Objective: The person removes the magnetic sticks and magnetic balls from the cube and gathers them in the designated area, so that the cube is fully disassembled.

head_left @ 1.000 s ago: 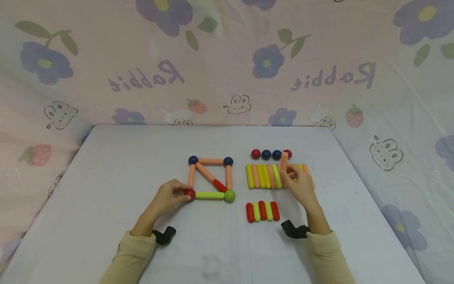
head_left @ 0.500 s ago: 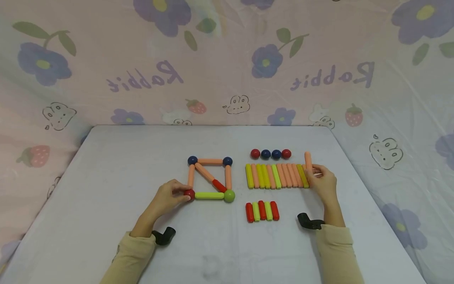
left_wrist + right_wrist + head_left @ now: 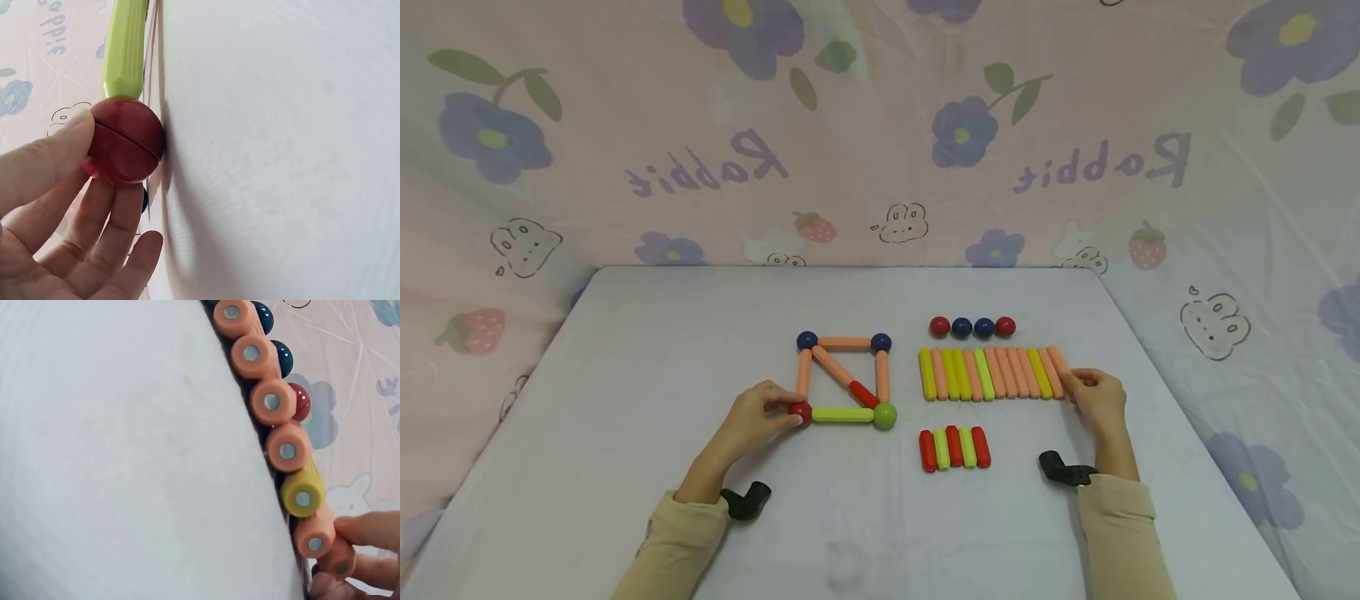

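My left hand (image 3: 762,414) pinches a dark red ball (image 3: 128,140) between thumb and fingers. This ball forms the near-left corner of a flat square frame made of rods and balls. A light green rod (image 3: 842,414) runs from it to a green ball (image 3: 885,415); two blue balls mark the far corners. An orange rod and a red rod (image 3: 863,394) make the diagonal. At the right end of a long row of rods, my right hand (image 3: 1099,402) pinches an orange rod (image 3: 338,559), which lies slightly aslant against its orange neighbour (image 3: 314,536).
The row of yellow, orange and green rods (image 3: 958,373) lies right of the frame. Behind it sit red and blue balls (image 3: 962,327) in a line. Several short red and green rods (image 3: 954,447) lie in front. A patterned curtain (image 3: 850,125) hangs behind the table (image 3: 842,533).
My right hand has moved right along the row and lowered the orange rod from a raised, upright pose to the row's right end. The left hand has stayed on the red ball.
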Demonstrator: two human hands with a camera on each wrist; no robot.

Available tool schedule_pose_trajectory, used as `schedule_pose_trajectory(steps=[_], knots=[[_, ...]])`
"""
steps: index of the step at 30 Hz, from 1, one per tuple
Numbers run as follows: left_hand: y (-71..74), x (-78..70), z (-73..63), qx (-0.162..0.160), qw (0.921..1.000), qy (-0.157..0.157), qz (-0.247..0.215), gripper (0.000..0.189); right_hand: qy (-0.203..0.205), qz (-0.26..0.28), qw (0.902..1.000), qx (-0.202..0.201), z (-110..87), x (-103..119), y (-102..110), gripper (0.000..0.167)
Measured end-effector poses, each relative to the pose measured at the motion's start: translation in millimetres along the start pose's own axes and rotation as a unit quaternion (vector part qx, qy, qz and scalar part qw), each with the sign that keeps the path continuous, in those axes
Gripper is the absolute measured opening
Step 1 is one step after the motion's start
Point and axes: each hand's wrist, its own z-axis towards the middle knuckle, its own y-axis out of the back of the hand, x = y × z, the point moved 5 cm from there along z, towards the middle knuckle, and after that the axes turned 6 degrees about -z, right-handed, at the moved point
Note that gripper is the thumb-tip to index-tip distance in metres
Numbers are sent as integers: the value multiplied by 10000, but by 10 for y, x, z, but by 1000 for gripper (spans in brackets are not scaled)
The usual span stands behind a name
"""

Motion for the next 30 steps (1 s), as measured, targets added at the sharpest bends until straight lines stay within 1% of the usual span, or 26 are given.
schedule_pose_trajectory(steps=[2, 6, 9, 11, 15, 18, 21, 23, 25, 30], knots=[[-1, 5, -2, -11, 10000, 5, 2, 27, -23, -13, 9999, 117, 13, -15, -15, 47], [-2, 13, 1, -36, 10000, 5, 18, 27, -43, -227, 9994, 246, 26, -17, -27, 46], [-8, 13, 2, -25, 10000, -8, 29, 27, 39, -443, 9987, 247, 13, 15, -14, 43], [-10, 12, 0, -26, 10000, 20, 9, 28, 195, -570, 9981, 109, -16, 65, 7, 41], [-4, 12, 0, -10, 10000, -4, 6, 28, 630, -789, 9942, -356, -116, 241, 46, 37], [2, 13, 3, -14, 10000, -46, 17, 27, 913, -771, 9917, -481, -205, 418, 19, 35], [3, 17, 6, -20, 10000, -67, 6, 27, 1254, -684, 9891, -369, -297, 609, -66, 34], [2, 23, 13, -12, 10000, -58, 2, 27, 1554, -631, 9854, -290, -371, 745, -142, 33], [-2, 27, 21, -3, 10000, -41, -25, 27, 1819, -539, 9818, -109, -464, 871, -244, 33], [-12, 31, 24, 19, 10000, 7, -68, 27, 2487, -421, 9669, 384, -729, 1129, -565, 30]])
